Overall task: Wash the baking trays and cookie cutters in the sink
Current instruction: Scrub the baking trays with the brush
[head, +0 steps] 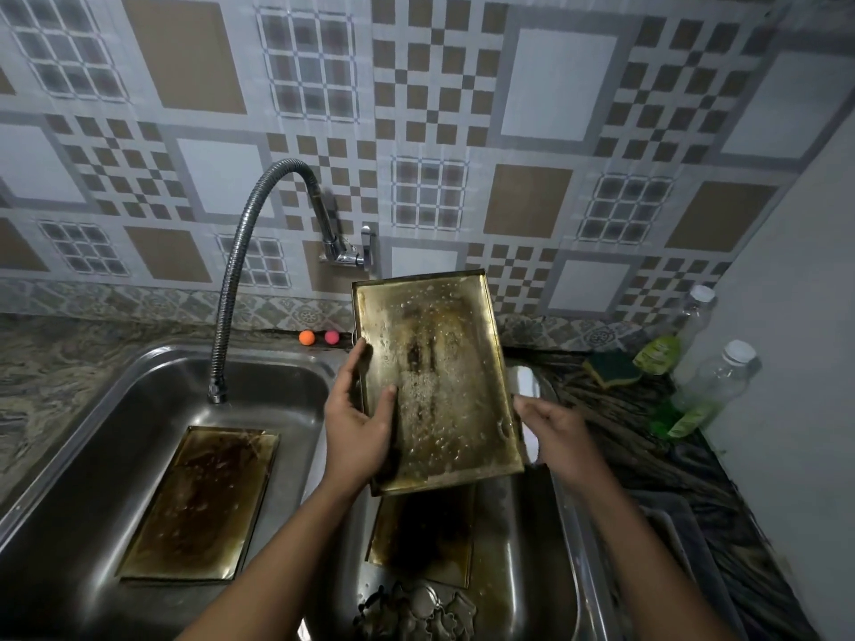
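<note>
Gripping tray by left edge w/ L hand, thumb on its face, tilted up over sink's R basin. W/ R hand loose-fingered just beside right edge; contact unclear. 2nd tray flat in L basin; 3rd tray & cutters in R basin.

Tarnished brassy metal tray, wet and stained; glossy steel sink; ribbed chrome faucet hose
</note>
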`<state>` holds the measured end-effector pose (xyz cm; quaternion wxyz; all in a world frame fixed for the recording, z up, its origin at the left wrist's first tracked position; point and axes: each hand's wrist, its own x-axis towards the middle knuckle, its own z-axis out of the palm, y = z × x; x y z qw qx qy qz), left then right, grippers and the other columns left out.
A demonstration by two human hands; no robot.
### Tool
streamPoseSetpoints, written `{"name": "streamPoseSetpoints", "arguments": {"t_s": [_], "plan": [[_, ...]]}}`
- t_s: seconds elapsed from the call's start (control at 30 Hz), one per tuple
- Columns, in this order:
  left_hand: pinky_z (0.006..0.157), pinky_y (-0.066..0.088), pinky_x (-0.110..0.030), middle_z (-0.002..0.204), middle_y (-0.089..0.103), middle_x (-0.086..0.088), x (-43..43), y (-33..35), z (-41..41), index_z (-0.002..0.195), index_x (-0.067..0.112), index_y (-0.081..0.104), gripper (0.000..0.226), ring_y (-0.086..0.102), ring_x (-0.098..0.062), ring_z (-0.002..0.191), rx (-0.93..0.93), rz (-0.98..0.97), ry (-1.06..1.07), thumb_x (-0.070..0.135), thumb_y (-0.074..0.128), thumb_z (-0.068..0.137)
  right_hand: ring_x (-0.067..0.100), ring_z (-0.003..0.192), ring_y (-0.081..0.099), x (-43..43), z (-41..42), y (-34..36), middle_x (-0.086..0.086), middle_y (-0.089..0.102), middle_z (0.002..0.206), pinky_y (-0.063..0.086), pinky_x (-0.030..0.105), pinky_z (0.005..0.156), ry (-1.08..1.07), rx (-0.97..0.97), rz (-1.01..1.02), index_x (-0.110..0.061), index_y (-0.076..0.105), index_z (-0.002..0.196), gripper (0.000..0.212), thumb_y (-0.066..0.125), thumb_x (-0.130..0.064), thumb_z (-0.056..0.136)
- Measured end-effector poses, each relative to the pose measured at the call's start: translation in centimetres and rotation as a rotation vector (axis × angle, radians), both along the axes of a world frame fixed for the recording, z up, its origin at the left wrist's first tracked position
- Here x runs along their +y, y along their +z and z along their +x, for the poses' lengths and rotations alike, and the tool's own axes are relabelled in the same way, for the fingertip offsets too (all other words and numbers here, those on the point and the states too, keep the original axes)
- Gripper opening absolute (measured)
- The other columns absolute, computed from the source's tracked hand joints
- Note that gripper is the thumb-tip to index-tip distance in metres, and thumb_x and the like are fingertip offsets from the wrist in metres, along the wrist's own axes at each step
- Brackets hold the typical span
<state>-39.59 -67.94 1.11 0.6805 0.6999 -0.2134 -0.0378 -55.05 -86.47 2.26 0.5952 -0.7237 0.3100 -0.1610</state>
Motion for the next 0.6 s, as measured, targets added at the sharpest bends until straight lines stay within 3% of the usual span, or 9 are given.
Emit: {"name": "streamPoseSetpoints", "arguments": {"t_s": [0.1,0.2,0.3,0.37,0.43,0.5,0.6], "plan": [[0.116,0.036,-0.042,0.149,0.041,0.017,-0.5,-0.4,1.0,0.149,0.036,0.034,0.071,0.039,0.002,0.136,0.031,0.042,-0.014,0.006,0.064,0.091,0.002,0.107,0.064,0.5,-0.1,-0.3,-0.007,0.071,0.111,0.048,0.016,0.088,0.054,-0.019,0.064,-0.014,0.065,0.121,0.029,0.057,-0.025,0.096],[0.114,0.035,-0.050,0.156,0.027,0.007,-1.2,-0.4,1.6,0.150,0.045,0.022,0.078,0.034,-0.018,0.141,-0.026,0.221,0.055,0.022,0.067,0.091,0.001,0.103,0.064,0.7,0.4,-0.5,-0.006,0.071,0.109,0.049,0.020,0.091,0.013,-0.035,-0.011,-0.019,0.068,0.115,0.025,0.062,-0.027,0.093],[0.116,0.027,-0.044,0.160,0.017,0.002,-2.1,1.2,0.5,0.152,0.038,0.025,0.071,0.022,-0.011,0.143,-0.205,0.273,-0.006,0.036,0.063,0.093,0.001,0.101,0.061,2.2,1.3,-0.7,-0.005,0.064,0.107,0.040,0.005,0.083,-0.068,-0.035,-0.253,-0.029,0.067,0.099,0.011,0.068,-0.023,0.089],[0.116,0.030,-0.047,0.159,0.026,0.006,-3.1,2.3,-1.0,0.151,0.043,0.023,0.066,0.027,-0.010,0.144,-0.269,0.239,-0.216,0.047,0.056,0.094,0.011,0.104,0.059,3.5,1.8,-1.2,0.000,0.059,0.109,0.040,0.008,0.085,-0.096,-0.051,-0.451,-0.024,0.068,0.097,0.010,0.069,-0.019,0.088],[0.117,0.029,-0.049,0.159,0.028,0.010,-3.9,2.6,-2.0,0.149,0.051,0.023,0.060,0.027,-0.011,0.146,-0.201,0.221,-0.325,0.050,0.050,0.095,0.016,0.112,0.057,4.9,2.0,-1.7,0.003,0.053,0.123,0.045,0.021,0.092,-0.061,-0.027,-0.598,-0.017,0.068,0.104,0.015,0.064,-0.019,0.089],[0.118,0.028,-0.046,0.158,0.029,0.011,-4.5,2.4,-2.4,0.145,0.053,0.030,0.052,0.026,-0.007,0.146,-0.057,0.185,-0.295,0.047,0.047,0.097,0.019,0.118,0.053,6.2,2.0,-1.8,0.002,0.045,0.136,0.048,0.033,0.094,-0.002,0.023,-0.724,-0.018,0.065,0.113,0.028,0.053,-0.026,0.090],[0.116,0.034,-0.043,0.150,0.044,0.012,-4.5,1.7,-2.2,0.141,0.046,0.043,0.046,0.039,-0.004,0.137,0.145,0.104,-0.166,0.043,0.049,0.095,0.027,0.116,0.051,8.0,2.1,-1.5,0.000,0.043,0.133,0.050,0.040,0.091,0.045,0.151,-0.891,-0.025,0.061,0.118,0.036,0.051,-0.029,0.083]]}}
